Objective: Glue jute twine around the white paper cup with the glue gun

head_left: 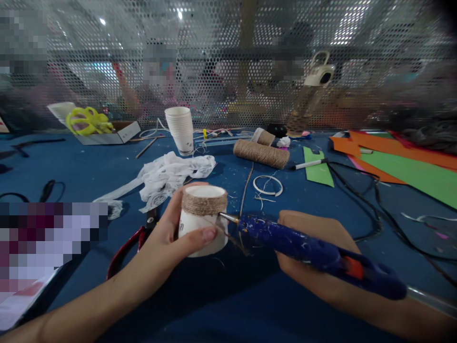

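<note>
My left hand [171, 233] is closed round an upturned white paper cup [203, 233], thumb pressed on its side. A band of brown twine [204, 203] is wound round the cup's upper part. My right hand [317, 247] grips a blue hot glue gun [314, 250]; its metal nozzle [228, 217] touches the cup just under the twine band. A loose strand of twine [244, 190] runs from the cup back to a twine spool [261, 153] lying on the blue table [89, 171].
A stack of white paper cups [181, 129], crumpled white lace [167, 176], red-handled pliers [124, 250], a marker [309, 164], orange and green paper sheets [400, 162], black cables [385, 209] and yellow scissors [85, 121] in a box lie about. People sit behind a perforated screen [228, 62].
</note>
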`<action>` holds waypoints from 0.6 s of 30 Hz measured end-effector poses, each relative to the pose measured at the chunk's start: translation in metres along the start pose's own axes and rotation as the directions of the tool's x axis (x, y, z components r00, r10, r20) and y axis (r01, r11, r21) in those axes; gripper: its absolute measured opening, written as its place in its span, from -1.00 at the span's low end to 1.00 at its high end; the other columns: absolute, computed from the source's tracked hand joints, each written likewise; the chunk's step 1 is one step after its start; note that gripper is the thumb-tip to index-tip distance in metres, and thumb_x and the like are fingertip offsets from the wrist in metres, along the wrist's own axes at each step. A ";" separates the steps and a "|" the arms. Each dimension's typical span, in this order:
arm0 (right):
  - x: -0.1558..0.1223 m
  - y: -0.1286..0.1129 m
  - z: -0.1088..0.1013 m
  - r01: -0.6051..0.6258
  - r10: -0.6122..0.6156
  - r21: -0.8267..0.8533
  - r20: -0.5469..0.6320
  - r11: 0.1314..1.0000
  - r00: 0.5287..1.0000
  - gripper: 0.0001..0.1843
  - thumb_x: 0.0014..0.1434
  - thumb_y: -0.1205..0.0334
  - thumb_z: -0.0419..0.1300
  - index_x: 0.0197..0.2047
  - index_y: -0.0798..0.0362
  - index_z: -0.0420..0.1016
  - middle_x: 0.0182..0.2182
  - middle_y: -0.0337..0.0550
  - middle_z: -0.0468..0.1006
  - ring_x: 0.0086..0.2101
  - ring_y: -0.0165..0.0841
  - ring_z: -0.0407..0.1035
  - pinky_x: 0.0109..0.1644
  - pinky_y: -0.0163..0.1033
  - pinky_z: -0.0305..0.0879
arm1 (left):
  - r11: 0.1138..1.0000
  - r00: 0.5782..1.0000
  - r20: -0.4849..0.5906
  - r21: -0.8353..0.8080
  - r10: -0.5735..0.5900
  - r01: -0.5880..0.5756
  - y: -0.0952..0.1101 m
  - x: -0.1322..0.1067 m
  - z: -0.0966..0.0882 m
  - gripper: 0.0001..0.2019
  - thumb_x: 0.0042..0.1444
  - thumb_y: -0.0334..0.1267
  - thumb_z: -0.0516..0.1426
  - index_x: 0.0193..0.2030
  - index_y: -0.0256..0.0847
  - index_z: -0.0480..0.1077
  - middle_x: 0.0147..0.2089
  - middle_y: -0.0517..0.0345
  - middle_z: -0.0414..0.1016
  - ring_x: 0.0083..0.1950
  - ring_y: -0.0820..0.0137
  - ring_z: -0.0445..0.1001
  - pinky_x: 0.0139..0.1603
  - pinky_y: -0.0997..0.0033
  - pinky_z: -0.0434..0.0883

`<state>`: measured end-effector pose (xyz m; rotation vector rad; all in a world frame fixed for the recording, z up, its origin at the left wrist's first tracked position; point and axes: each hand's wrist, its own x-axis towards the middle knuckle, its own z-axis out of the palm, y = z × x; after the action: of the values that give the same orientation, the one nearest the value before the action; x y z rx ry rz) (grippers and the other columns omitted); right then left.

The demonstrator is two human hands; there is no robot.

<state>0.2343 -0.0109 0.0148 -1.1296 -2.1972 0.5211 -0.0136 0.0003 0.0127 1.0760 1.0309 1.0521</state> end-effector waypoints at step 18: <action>-0.001 0.000 -0.001 -0.001 0.001 -0.028 -0.002 1.000 1.000 -0.71 0.13 0.43 0.18 -0.47 -0.02 0.14 -0.58 -0.40 0.26 -0.61 -0.52 0.12 -0.57 -0.35 0.00 | 0.998 0.997 0.044 0.008 0.058 -0.059 -0.006 0.003 -0.004 -0.38 0.06 -0.15 0.41 0.26 -0.01 0.39 0.04 0.13 0.66 0.03 0.20 0.58 -0.05 0.46 0.47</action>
<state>0.2357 -0.0118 0.0153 -1.1460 -2.2085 0.4903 -0.0164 0.0025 0.0056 1.1379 0.9751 1.0669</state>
